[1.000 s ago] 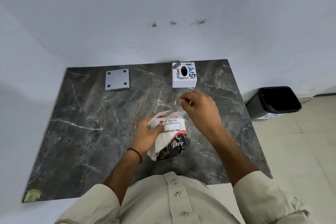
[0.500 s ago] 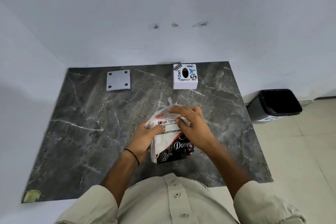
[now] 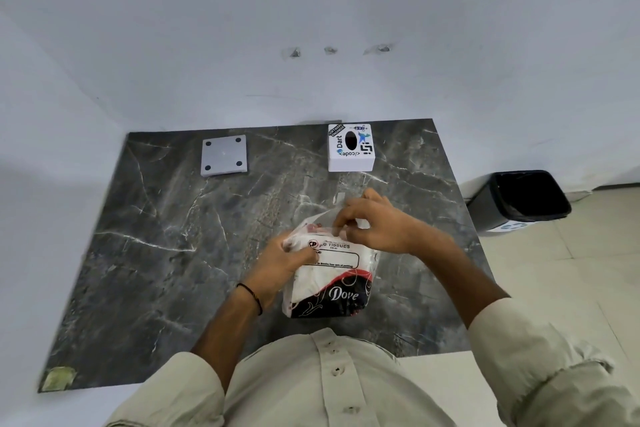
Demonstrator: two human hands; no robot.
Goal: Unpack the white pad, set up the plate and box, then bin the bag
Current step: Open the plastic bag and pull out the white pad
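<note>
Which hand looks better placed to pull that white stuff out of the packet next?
Probably the right hand: its fingers are already pinching the bag at its open top. The left hand grips the bag's side, steadying it above the dark table, so it seems suited to holding.
</note>
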